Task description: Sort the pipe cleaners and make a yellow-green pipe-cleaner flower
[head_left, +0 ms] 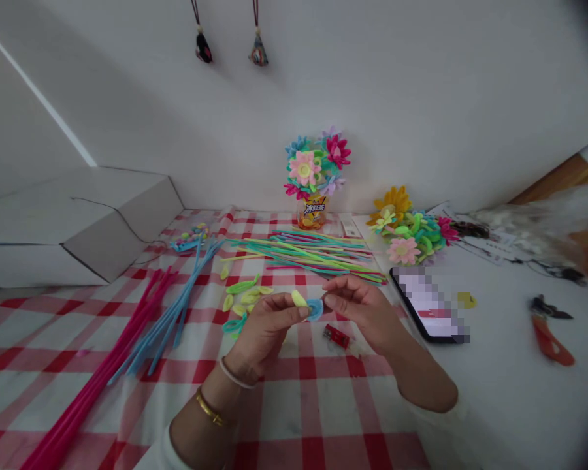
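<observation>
My left hand (pixel 269 324) is closed in a pinch, with a yellow pipe-cleaner petal (pixel 298 298) standing up at its fingertips. Beside the petal sits a small curled loop of blue pipe cleaner (pixel 315 309), between my two hands. From the other side, the thumb and fingers of my right hand (pixel 360 310) pinch at the edge of this blue loop. Just left of my left hand lie several loose yellow petals (pixel 249 297) and a teal pipe-cleaner loop (pixel 234 325). A red lighter (pixel 337 336) rests on the checked tablecloth below my right hand.
Mixed pipe cleaners (pixel 318 253) lie behind my hands; pink (pixel 112 356) and blue bundles (pixel 169 320) lie left. A flower-filled jar (pixel 312 212) stands by the wall. Rightward are more pipe-cleaner flowers (pixel 414 232), a phone (pixel 426 303) and orange-handled pliers (pixel 551 336). A white box (pixel 112 228) sits back left.
</observation>
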Available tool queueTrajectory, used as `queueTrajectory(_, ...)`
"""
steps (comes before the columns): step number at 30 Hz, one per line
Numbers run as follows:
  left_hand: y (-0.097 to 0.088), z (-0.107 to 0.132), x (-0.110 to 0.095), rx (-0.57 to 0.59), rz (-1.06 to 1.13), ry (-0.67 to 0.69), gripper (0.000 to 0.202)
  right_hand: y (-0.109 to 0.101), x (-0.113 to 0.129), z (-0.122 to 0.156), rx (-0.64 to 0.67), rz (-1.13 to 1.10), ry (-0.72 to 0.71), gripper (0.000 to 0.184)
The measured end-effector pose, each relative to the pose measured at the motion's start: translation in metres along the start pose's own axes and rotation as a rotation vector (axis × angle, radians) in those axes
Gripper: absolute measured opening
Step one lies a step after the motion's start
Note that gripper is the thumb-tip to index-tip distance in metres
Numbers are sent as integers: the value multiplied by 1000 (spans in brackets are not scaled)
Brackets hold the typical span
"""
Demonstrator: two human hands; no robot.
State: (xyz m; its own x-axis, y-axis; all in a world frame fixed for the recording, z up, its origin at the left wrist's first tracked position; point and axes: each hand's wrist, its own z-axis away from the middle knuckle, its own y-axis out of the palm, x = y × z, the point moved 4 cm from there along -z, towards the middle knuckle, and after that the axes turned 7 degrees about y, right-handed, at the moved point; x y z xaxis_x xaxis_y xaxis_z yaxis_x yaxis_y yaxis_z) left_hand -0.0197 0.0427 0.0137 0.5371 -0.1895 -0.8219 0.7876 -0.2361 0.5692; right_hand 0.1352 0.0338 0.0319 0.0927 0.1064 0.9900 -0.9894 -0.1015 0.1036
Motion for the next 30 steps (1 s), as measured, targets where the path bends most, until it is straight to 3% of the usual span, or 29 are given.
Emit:
queueTrajectory(8, -1, 0, 1, -24, 6, -19, 10, 3, -3, 2, 6, 6, 19, 28)
queueTrajectory(30, -3, -2, 5, -103, 178, 49, 30, 13, -7, 1, 68, -5, 9, 24)
